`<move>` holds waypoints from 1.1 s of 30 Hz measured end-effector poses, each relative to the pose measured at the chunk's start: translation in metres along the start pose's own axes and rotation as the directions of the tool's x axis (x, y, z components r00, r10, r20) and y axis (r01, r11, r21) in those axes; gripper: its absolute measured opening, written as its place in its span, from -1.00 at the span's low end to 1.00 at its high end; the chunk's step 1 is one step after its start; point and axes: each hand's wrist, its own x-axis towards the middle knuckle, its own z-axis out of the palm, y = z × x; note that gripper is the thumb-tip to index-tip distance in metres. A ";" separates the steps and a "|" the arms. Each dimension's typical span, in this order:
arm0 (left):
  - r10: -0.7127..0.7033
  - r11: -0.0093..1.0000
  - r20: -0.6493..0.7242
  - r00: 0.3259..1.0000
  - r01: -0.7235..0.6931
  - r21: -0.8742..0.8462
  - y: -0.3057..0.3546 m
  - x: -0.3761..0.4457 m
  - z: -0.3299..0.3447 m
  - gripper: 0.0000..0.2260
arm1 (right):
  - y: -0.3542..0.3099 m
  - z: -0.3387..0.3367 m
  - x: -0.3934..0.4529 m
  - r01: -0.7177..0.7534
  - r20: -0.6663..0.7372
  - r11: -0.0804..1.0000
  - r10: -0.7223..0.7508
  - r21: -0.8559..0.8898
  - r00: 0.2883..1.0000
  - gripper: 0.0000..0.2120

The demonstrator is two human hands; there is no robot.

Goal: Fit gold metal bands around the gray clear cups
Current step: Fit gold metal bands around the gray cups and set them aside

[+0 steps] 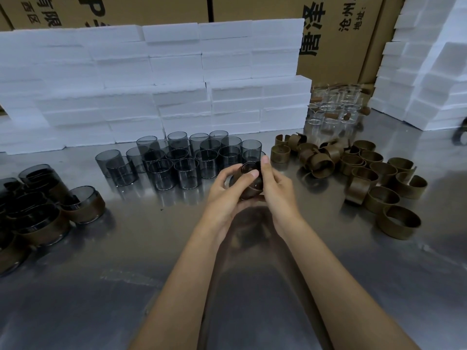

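Both hands hold one gray clear cup with a gold band around its lower part, just above the steel table. My left hand grips it from the left, thumb on the rim. My right hand grips it from the right, fingers curled over the top edge. Several bare gray cups stand in a cluster behind the hands. Loose gold bands lie in a heap to the right. Banded cups sit grouped at the left edge.
White foam blocks are stacked along the back and at the far right. Clear glass cups stand at the back right. Cardboard boxes rise behind. The steel table reaches toward me.
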 end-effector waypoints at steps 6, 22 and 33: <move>-0.068 0.997 -0.029 0.997 0.066 -0.044 0.009 -0.001 0.006 -0.56 | 0.004 0.010 0.000 0.155 -0.077 0.987 -0.159 -0.050 0.984 -0.59; -0.064 0.993 -0.216 0.974 0.084 0.085 -0.004 0.005 0.008 -0.81 | -0.012 0.012 -0.007 -0.348 0.097 0.890 0.335 0.294 0.937 -0.49; -0.083 0.995 -0.168 0.982 0.091 0.038 -0.003 -0.004 0.012 -0.83 | -0.010 0.006 -0.015 -0.397 0.156 0.811 0.366 0.430 0.918 -0.81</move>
